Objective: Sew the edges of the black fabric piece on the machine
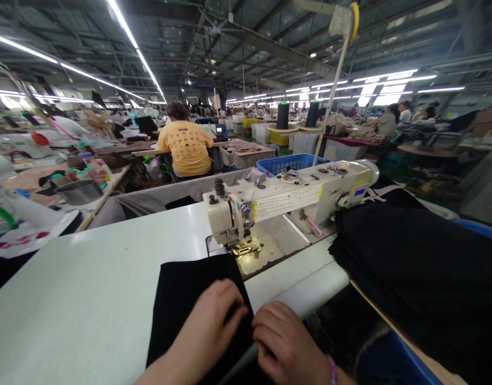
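A black piece of fabric [190,299] lies flat on the white sewing table [89,289], its far edge reaching the presser foot [246,247] of a cream sewing machine [290,200]. My left hand [208,331] rests on the near part of the fabric, fingers curled down onto it. Beside it, my right hand [284,345] pinches the fabric's right edge at the table's front, fingers bent; a pink band is on that wrist.
A tall pile of black fabric [422,267] lies to the right of the machine. A blue crate [290,162] stands behind it. A person in a yellow shirt [185,147] sits with their back to me ahead. Thread cones [283,115] and other workstations fill the hall.
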`<state>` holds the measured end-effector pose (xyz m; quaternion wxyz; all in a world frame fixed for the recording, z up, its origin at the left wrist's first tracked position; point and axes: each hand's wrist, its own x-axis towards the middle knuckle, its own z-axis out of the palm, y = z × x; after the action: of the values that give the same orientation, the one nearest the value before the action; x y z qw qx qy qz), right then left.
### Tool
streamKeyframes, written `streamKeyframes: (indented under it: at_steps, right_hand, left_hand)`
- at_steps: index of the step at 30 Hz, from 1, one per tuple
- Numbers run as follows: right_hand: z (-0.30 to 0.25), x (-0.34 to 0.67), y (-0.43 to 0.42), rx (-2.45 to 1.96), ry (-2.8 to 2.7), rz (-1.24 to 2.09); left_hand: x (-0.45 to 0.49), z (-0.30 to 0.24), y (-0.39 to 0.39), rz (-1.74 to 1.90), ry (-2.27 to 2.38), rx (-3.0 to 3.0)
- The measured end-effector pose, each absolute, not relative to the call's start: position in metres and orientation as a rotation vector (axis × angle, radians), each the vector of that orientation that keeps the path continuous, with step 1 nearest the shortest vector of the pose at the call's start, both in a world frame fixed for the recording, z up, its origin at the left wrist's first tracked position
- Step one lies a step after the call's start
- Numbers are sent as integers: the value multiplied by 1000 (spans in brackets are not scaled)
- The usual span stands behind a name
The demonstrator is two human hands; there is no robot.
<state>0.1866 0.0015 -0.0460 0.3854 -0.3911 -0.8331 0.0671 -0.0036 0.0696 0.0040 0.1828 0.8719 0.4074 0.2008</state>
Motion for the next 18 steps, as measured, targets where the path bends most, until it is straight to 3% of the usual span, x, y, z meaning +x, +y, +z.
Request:
streamKeyframes:
  at_steps: [5, 10, 18]
  right_hand:
    - [-38, 186, 4, -1040, -2140, 228]
    - [-29, 184, 23, -1128, -2146, 300]
    - [-25, 175, 72, -1279, -2169, 188]
  left_hand:
    - [-21, -28, 24, 511, 705, 2888]
    - [-29, -26, 50, 668, 768, 2911]
    - [-31, -2, 98, 490, 880, 2788]
